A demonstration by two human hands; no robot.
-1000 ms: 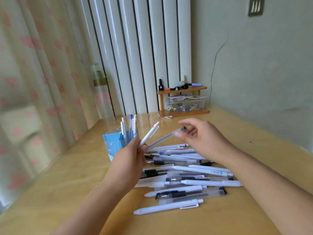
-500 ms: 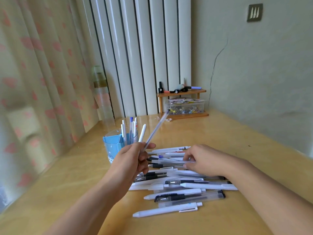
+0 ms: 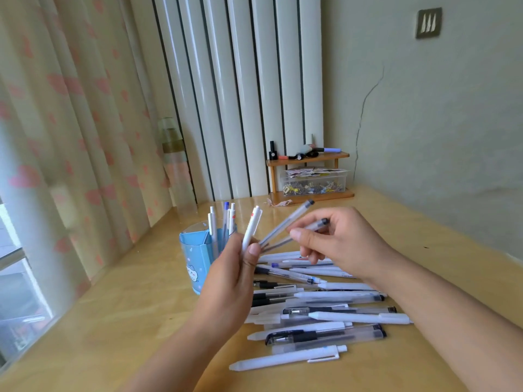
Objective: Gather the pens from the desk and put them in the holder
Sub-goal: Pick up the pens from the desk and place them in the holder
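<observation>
Now the right hand (image 3: 339, 244) pinches 1 clear pen (image 3: 311, 227), feeding it toward the left hand (image 3: 235, 275), whose curled fingers grip 2 pens (image 3: 252, 230) fanned beside the blue holder (image 3: 198, 258). Best align the tips before dropping the bundle in.

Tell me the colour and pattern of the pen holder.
The pen holder is light blue with a small white cartoon face, seen in the head view.
</observation>
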